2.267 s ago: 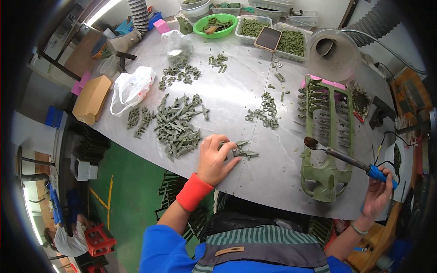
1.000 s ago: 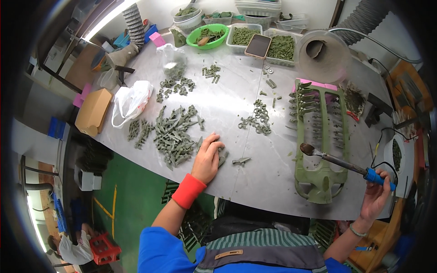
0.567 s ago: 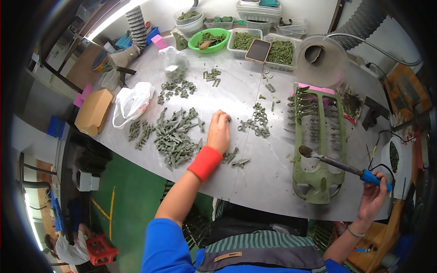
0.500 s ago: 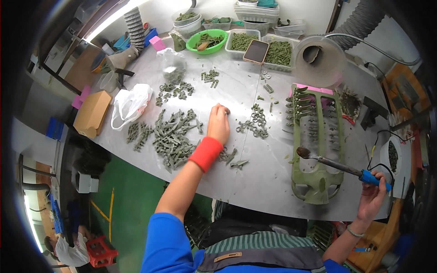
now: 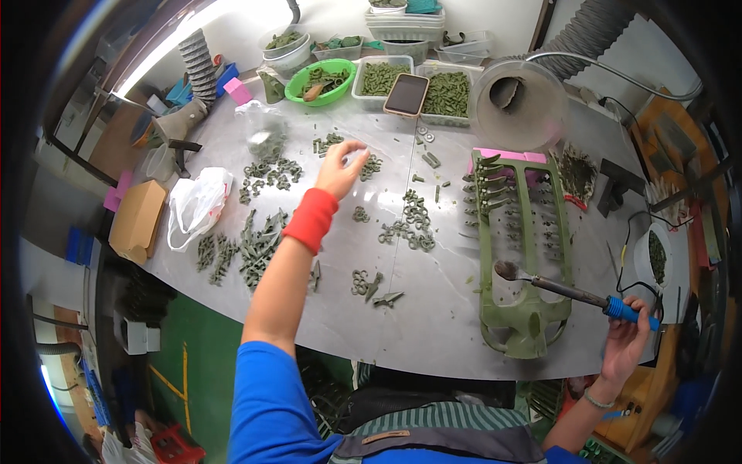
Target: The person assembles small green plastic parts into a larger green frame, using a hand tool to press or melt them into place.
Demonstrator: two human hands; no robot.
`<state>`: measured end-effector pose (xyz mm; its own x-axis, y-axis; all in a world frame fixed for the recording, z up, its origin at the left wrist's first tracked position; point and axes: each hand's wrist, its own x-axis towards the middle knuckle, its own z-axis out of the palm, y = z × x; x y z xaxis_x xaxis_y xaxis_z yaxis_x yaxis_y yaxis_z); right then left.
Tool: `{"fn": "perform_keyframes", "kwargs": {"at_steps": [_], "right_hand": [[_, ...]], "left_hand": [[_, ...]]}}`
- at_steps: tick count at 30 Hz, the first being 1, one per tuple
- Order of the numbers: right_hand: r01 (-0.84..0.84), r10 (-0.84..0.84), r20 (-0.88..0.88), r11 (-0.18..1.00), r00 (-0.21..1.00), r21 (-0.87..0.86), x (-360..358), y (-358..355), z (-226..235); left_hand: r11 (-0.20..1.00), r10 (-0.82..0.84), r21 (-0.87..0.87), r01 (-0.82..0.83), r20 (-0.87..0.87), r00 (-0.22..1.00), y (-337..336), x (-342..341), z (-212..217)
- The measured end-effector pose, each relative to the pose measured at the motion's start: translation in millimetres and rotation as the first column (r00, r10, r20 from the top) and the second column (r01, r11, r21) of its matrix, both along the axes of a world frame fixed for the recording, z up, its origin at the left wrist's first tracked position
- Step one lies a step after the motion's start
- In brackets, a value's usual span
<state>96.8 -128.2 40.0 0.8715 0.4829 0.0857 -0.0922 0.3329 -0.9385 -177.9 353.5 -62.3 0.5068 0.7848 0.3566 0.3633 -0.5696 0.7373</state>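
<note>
My left hand (image 5: 340, 167), with a red wristband, reaches far across the grey table (image 5: 433, 309) with fingers spread and nothing in it, just short of a small cluster of green plastic parts (image 5: 372, 165). My right hand (image 5: 627, 340) at the right edge grips a soldering iron (image 5: 576, 292) by its blue handle. The iron's tip rests over the lower end of a long green plastic frame (image 5: 519, 255) lying on the table.
Loose green parts lie in piles at the left (image 5: 251, 247) and the middle (image 5: 410, 228). At the back stand a green bowl (image 5: 321, 81), clear bins of parts (image 5: 447, 93) with a phone (image 5: 406, 94) on them, and a round fume hood (image 5: 518, 104). A white bag (image 5: 197, 205) and a cardboard box (image 5: 137, 220) sit left.
My left hand left the near pile of parts and stretched away toward the back of the table, opening its fingers. The soldering iron has barely shifted over the green frame.
</note>
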Motion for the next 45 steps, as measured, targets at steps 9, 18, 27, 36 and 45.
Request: {"fn": "perform_keyframes", "kwargs": {"at_steps": [9,18,27,36,45], "right_hand": [[-0.011,0.010,0.003,1.000,1.000,0.014,6.3,-2.4,-2.4],[-0.020,0.021,-0.010,0.999,1.000,0.027,1.7,-4.8,-2.1],[-0.049,0.049,-0.012,0.998,0.999,0.034,5.9,6.3,1.0],[-0.091,0.091,0.021,0.996,0.996,0.011,0.6,8.0,0.9],[-0.095,0.095,0.013,0.995,0.995,0.014,-1.9,5.8,2.0]], "left_hand": [[0.967,-0.256,-0.103,0.234,-0.382,0.888,-46.4,-28.6,0.3],[0.999,-0.043,-0.028,0.038,-0.194,0.980,-41.7,-14.7,7.6],[0.893,-0.437,-0.138,0.429,-0.495,0.751,-157.6,-97.2,38.9],[0.971,-0.239,-0.098,0.220,-0.307,0.921,-110.2,-84.2,5.3],[0.945,0.108,0.322,-0.049,-0.166,0.980,-53.5,-48.7,-1.0]]}}
